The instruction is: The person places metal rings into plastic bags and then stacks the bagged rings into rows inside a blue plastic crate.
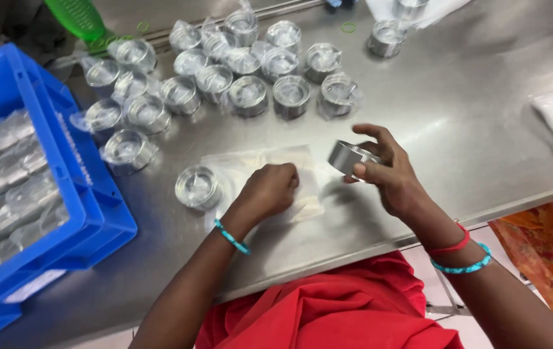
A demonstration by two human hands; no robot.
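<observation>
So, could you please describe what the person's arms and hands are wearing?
Both forearms are bare, with no sleeves or gloves. The left hand has a thin turquoise bracelet at the wrist. The right hand has a red thread band and a turquoise beaded bracelet at the wrist.

The person is wearing red clothing [328, 310]; a turquoise bead bracelet [232, 237] is circling the left wrist, turquoise bracelet [464, 265] and red thread [451, 247] circling the right.

A brushed steel worktable [470, 129] fills most of the frame, glossy with soft overhead glare — at the lower right, pale floor tiles [431, 271] show beside an orange patterned cloth [548, 258].
</observation>
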